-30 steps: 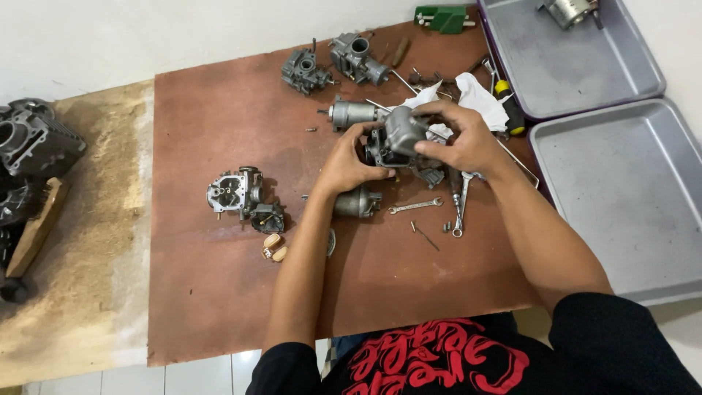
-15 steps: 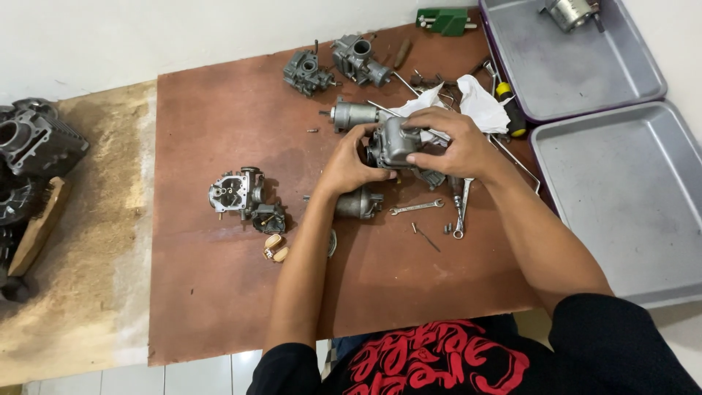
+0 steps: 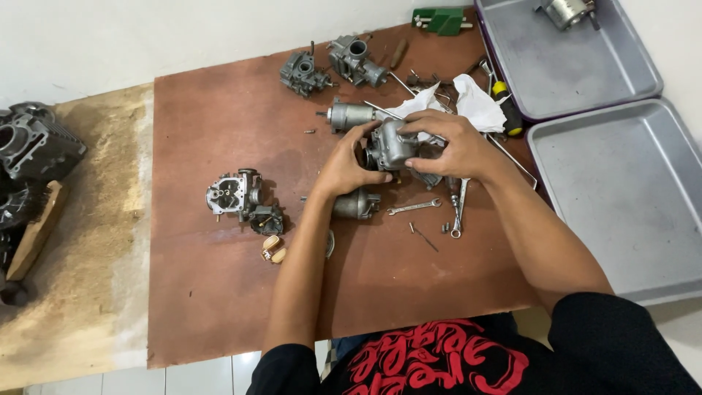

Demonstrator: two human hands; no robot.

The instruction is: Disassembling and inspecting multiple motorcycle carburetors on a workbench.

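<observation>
- Both hands are on one grey cast-metal carburettor body (image 3: 391, 145), held just above the middle of the reddish-brown board (image 3: 219, 307).
- Left hand (image 3: 349, 164) is curled around its left side, thumb pressed to the front, fingers closed on it.
- Right hand (image 3: 446, 146) cups it from the right and top, fingers wrapped over; the far face of the body is hidden by them.
- Looks like mid-strip work: the held unit appears mostly in one piece, so the bulk of it seems undone yet. Cannot tell which fastener or part is being worked.
- Already apart, by the look of it: a grey carburettor body with open bores (image 3: 234, 192) at left, with a small dark part touching it, and a tan float piece (image 3: 273, 249) near.
- Grey cylindrical bowl (image 3: 357, 205) lies just below the left hand; another similar one (image 3: 349, 115) above it.
- Two more grey carburettors (image 3: 329, 64) sit untouched at the far edge.
- Silver spanners (image 3: 414, 208) and loose screws lie beside the right wrist; white rag (image 3: 475, 102) behind.
- Two grey metal trays (image 3: 629, 190) at right, the far one holding one metal part.
</observation>
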